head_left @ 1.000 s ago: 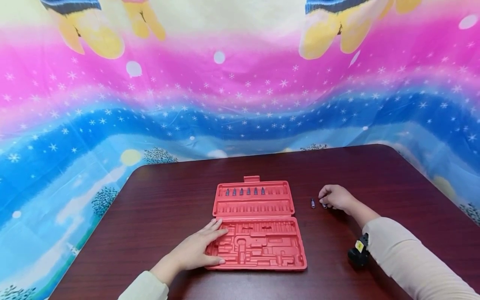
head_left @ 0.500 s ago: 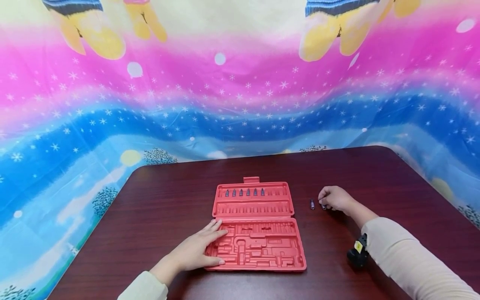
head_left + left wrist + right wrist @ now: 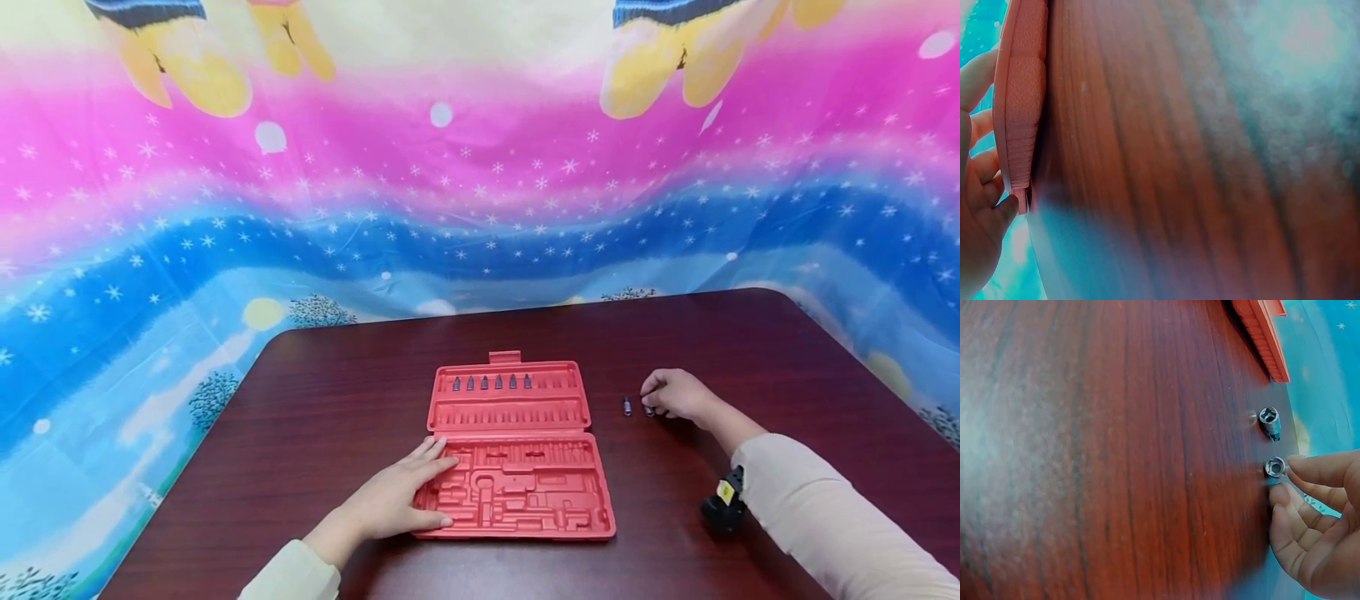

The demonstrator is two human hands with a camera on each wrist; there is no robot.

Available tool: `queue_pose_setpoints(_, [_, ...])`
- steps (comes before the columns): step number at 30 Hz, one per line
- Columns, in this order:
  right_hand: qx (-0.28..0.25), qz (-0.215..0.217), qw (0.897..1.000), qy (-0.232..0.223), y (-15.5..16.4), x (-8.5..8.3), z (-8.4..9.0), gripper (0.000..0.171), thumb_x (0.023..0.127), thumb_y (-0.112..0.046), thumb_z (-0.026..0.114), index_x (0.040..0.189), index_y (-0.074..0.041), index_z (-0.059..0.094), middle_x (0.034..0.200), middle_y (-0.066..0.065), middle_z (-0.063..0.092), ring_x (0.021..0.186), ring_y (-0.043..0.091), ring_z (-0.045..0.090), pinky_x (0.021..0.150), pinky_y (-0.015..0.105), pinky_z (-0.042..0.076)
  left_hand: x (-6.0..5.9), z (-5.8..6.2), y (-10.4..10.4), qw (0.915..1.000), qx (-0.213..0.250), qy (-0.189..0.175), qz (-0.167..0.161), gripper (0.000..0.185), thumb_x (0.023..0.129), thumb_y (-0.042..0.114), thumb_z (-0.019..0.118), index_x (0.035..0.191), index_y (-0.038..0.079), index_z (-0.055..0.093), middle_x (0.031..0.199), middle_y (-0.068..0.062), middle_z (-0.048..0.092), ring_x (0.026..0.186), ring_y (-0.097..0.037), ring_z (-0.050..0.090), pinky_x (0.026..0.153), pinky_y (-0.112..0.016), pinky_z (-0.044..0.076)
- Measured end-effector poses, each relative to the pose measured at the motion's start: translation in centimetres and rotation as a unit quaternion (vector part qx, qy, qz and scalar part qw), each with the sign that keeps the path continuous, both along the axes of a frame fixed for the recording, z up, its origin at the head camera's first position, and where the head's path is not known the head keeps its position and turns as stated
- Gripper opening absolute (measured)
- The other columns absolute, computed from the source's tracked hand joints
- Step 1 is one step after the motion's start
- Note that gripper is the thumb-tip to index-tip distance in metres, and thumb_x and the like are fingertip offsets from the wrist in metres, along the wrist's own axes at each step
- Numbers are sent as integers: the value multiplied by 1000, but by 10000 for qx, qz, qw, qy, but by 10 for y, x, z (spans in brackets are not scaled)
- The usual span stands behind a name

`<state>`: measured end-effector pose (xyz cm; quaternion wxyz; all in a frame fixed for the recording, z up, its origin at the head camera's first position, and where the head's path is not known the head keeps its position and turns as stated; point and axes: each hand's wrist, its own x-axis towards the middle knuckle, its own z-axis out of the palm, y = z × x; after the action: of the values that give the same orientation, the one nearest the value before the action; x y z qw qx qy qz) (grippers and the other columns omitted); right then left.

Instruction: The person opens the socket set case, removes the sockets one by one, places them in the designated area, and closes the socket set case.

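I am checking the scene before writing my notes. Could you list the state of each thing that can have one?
red tool case: open, lying flat; six bits in the lid's top row.
left hand: flat on the case's left edge.
right hand: fingers pinch a socket.
socket: on the table, pinched.
second socket: lying free, untouched.

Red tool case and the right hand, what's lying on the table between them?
One small loose socket lies on the bare table between the red tool case and the right hand, which pinches a second socket; head view shows it.

Red case (image 3: 517, 454), sockets (image 3: 627, 405) on table (image 3: 337, 392)
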<state>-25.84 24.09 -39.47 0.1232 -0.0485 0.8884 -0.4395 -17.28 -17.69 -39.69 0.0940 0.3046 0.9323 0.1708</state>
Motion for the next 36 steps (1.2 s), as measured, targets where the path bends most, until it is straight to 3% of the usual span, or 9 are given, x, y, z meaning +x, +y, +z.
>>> queue_pose_setpoints(17, [-34, -171, 9998, 32, 2, 2, 0, 19, 83, -12, 54, 92, 5, 50, 84, 11, 53, 72, 21, 52, 61, 33, 45, -1, -3, -1, 9999, 25, 149, -5, 73, 72, 55, 58, 130, 16, 40, 140, -6, 23, 129, -20, 14, 95, -39, 28])
queue_pose_setpoints(36, [-365, -278, 9986, 251, -35, -9, 14, 23, 86, -14, 51, 99, 6, 50, 95, 19, 54, 79, 26, 56, 68, 37, 47, -1, -4, -1, 9999, 35, 101, 23, 73, 71, 56, 58, 130, 16, 40, 141, -4, 22, 129, -19, 13, 96, -39, 28])
